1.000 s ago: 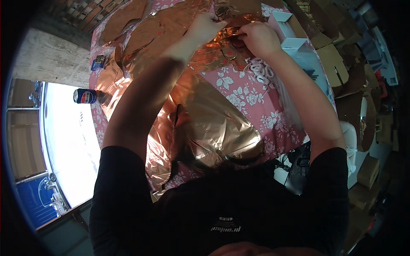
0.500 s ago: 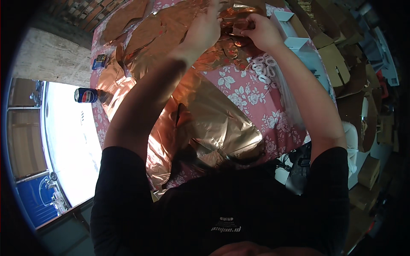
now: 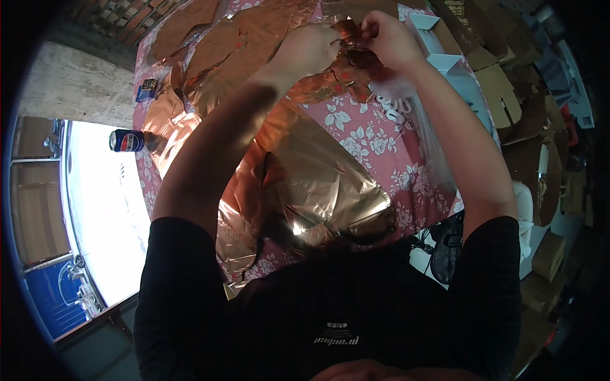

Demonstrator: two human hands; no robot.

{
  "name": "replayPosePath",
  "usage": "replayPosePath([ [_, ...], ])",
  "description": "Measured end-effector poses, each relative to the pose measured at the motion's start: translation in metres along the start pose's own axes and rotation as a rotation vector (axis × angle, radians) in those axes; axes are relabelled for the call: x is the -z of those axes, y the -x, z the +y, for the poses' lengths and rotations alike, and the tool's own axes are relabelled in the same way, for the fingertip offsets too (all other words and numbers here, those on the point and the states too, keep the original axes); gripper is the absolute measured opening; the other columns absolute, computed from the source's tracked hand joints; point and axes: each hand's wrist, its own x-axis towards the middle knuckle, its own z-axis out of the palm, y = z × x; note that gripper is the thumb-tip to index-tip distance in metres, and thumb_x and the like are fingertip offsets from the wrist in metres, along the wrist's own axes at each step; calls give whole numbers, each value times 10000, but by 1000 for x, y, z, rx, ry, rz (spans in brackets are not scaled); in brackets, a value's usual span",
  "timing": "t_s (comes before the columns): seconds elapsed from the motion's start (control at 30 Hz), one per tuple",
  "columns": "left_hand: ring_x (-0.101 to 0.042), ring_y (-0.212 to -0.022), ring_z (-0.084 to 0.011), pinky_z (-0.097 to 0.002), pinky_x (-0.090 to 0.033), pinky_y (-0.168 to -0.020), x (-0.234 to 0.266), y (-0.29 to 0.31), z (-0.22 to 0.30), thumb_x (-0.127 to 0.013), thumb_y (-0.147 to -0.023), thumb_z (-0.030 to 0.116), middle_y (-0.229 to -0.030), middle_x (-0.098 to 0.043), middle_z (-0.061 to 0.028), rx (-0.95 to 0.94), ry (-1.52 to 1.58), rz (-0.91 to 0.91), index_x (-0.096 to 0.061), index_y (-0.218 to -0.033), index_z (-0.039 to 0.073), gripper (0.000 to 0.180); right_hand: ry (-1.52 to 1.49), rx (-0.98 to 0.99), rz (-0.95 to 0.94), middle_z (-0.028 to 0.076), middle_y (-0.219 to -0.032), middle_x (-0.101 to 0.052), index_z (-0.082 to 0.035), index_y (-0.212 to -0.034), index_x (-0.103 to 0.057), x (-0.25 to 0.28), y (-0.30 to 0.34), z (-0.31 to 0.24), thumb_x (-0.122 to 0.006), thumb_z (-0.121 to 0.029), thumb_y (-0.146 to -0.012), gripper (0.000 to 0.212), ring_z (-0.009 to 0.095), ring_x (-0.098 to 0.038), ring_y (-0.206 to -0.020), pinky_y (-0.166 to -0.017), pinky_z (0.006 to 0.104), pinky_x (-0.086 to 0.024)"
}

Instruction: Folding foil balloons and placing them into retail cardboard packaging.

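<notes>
Head view: my left hand point(image 3: 307, 48) and right hand point(image 3: 395, 43) are meeting near the far edge of the table, and both are grasping a crumpled copper foil piece point(image 3: 348, 30) between them. My left fingers are curling closed at its left side, their tips partly hidden, while my right thumb and fingers are pinching its right side. Below my right hand, some clear plastic point(image 3: 394, 87) is lying beside white looped strands point(image 3: 405, 109). A white open box point(image 3: 443, 60) is standing just right of that hand. Nearer my body, a large foil sheet point(image 3: 324, 181) is spreading over the pink flowered cloth point(image 3: 362, 152). On the left, a dark blue can point(image 3: 127, 141) and a small blue packet point(image 3: 147, 90) are sitting near the table's edge
</notes>
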Motion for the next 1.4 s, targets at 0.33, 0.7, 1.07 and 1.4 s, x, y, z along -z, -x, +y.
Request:
replayPosePath([
  [0.33, -625, -736, -95, -327, -518, -681, -3, -22, -11, -883, -930, 264, -810, -720, -39, 565, 533, 69, -805, -1073, -22, 329, 584, 311, 213, 99, -1057, -732, -62, -1094, -748, 6, 57, -34, -914, -322, -836, 402, 332, -698, -1067, -949, 474, -554],
  [0.7, -703, -845, -94, -301, -555, -732, 36, -36, -20, -874, -967, 340, -950, -794, -42, 560, 231, 130, -779, -1179, -17, 426, 520, 474, 242, 150, -1265, -705, -55, -1247, -725, 9, 52, -36, -878, -417, -877, 540, 359, -662, -1198, -1023, 486, -540],
  [1.07, -772, -778, -306, -429, -596, -716, 113, -85, -46, -840, -966, 276, -867, -797, -196, 491, 262, 392, -798, -1008, -7, 289, 588, 166, -153, 189, -1384, -657, -66, -1552, -564, -4, 46, -25, -612, -547, -1080, 676, 402, -621, -1294, -1106, 518, -507],
  [1.4, -750, -727, -282, -446, -568, -634, 241, -91, -88, -850, -968, 294, -799, -770, -173, 578, -134, 582, -781, -927, -11, 316, 504, 75, -138, 255, -1442, -670, -80, -1694, -339, -7, 12, -27, -608, -459, -1100, 754, 421, -662, -1300, -1094, 528, -533],
])
